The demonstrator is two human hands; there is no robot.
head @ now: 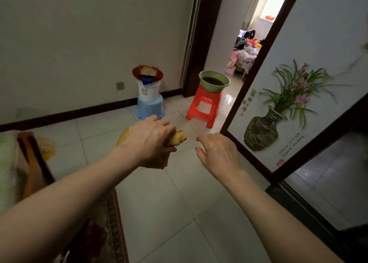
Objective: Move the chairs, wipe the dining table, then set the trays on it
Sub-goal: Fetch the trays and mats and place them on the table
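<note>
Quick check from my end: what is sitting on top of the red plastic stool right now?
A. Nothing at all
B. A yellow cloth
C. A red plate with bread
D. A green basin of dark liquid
D: the green basin of dark liquid sits on the red stool; the yellow cloth is gripped in the left hand, and the red plate rests on the white and blue stack.

The cloth is yellow, one stool is bright red with a green bowl on it, the other stool is light blue, and the door panel shows pink flowers in a dark vase.
</note>
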